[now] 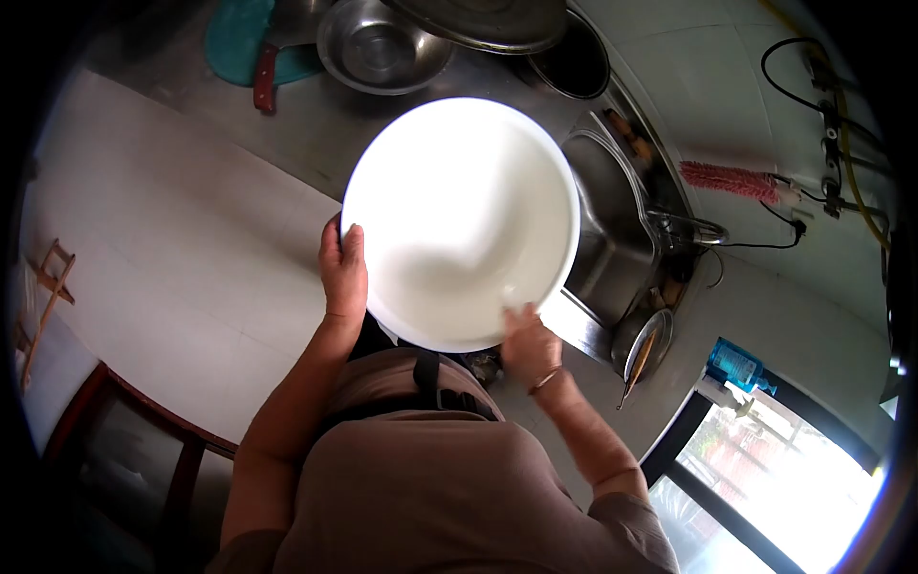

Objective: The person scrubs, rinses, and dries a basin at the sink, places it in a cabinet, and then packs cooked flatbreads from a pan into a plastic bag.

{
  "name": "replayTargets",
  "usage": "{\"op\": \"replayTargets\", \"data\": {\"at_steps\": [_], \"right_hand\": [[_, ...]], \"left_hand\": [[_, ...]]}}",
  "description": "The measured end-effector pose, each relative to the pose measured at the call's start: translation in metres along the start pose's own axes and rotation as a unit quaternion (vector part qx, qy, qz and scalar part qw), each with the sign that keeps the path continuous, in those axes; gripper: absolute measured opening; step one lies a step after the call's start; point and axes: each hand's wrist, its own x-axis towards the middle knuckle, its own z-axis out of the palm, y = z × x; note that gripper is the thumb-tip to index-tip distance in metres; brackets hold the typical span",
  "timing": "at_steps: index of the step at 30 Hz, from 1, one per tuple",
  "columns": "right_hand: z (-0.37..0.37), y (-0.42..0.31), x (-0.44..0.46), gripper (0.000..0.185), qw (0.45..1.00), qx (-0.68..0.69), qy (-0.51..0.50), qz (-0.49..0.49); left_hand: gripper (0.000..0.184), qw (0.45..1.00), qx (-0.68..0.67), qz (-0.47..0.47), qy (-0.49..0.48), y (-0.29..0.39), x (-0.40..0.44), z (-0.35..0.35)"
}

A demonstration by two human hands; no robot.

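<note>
A large white basin (459, 230) is held up in front of my body, its inside facing the camera and brightly lit. At its left edge, my left hand (345, 273) is closed on the rim, thumb on the inner side and the other fingers behind. My right hand (529, 344) is at the lower right rim, with its fingertips over the inner edge. Motion smears those fingers, so I cannot make out whether they grip the rim or only touch the inside.
Behind the basin, a steel counter carries a metal bowl (382, 48), a red-handled knife (265, 81), a teal board (234, 43) and a dark pot (574, 62). To the right are a steel sink (612, 239), a faucet (693, 228) and a blue bottle (734, 364) by the window.
</note>
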Motion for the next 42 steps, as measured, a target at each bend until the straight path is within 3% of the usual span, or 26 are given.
{"op": "replayTargets", "data": {"at_steps": [3,5,9,11,13,15,18,21,23,27,29,31,33,36,38,40,41,42], "right_hand": [[-0.024,-0.057,0.021,0.039,0.977,0.085,-0.149,-0.129],[-0.027,-0.094,0.052,0.028,0.945,0.252,-0.030,-0.207],[-0.032,-0.138,0.169,0.013,0.870,0.414,0.184,-0.197],[-0.033,-0.119,0.223,0.006,0.853,0.322,0.330,-0.245],[-0.051,-0.081,0.244,0.002,0.889,0.263,0.296,-0.230],[-0.042,-0.042,0.257,0.005,0.867,0.131,0.427,-0.220],[-0.022,0.004,0.229,0.023,0.961,-0.018,0.268,-0.071],[0.010,0.007,0.172,0.031,0.974,-0.166,0.157,0.006],[0.037,-0.016,0.156,0.030,0.996,-0.084,0.035,0.018],[0.015,-0.096,0.138,0.017,0.963,0.062,0.089,-0.247],[0.004,-0.093,0.165,0.013,0.951,0.149,0.072,-0.260],[0.006,-0.069,0.188,0.011,0.960,0.076,0.180,-0.198],[-0.004,-0.032,0.196,0.011,0.952,0.137,0.238,-0.134],[0.007,-0.019,0.184,0.012,0.950,0.090,0.286,-0.088],[0.024,-0.038,0.176,0.013,0.950,0.116,0.219,-0.190],[0.014,-0.077,0.170,0.012,0.881,0.149,0.303,-0.331],[-0.002,-0.093,0.178,0.012,0.878,0.153,0.253,-0.376],[-0.013,-0.103,0.192,0.013,0.866,0.126,0.272,-0.401]], "left_hand": [[0.036,1.000,0.001,0.007,0.004,-0.002,0.000,0.001],[0.035,1.000,-0.013,0.016,0.003,-0.003,0.000,0.001],[0.032,1.000,-0.018,0.026,-0.005,-0.005,0.003,-0.003],[0.032,0.999,0.040,0.016,0.006,-0.006,0.005,-0.004],[0.033,0.998,0.053,0.013,0.012,-0.001,0.004,-0.002],[0.034,0.997,0.075,0.006,0.008,0.005,0.002,-0.001],[0.034,0.997,0.080,0.010,0.011,0.004,0.003,-0.001],[0.033,0.997,0.079,-0.004,0.014,0.008,0.002,0.001],[0.032,0.997,0.081,0.004,0.016,0.001,0.003,0.000],[0.031,0.996,0.092,0.009,0.014,0.003,0.001,-0.001],[0.031,0.996,0.090,0.021,0.009,-0.003,0.003,-0.005],[0.032,0.996,0.081,0.030,-0.002,-0.003,0.003,-0.004],[0.031,0.998,0.067,0.000,0.001,0.003,0.002,-0.002],[0.031,0.996,0.083,0.017,-0.001,0.007,0.002,-0.001],[0.031,0.997,0.073,0.017,0.000,0.006,0.003,-0.001],[0.031,0.998,0.067,0.014,-0.001,0.002,0.003,-0.001],[0.031,0.997,0.078,0.019,0.002,-0.001,0.003,-0.002],[0.031,0.996,0.090,0.025,0.005,-0.002,0.004,-0.003]]}}
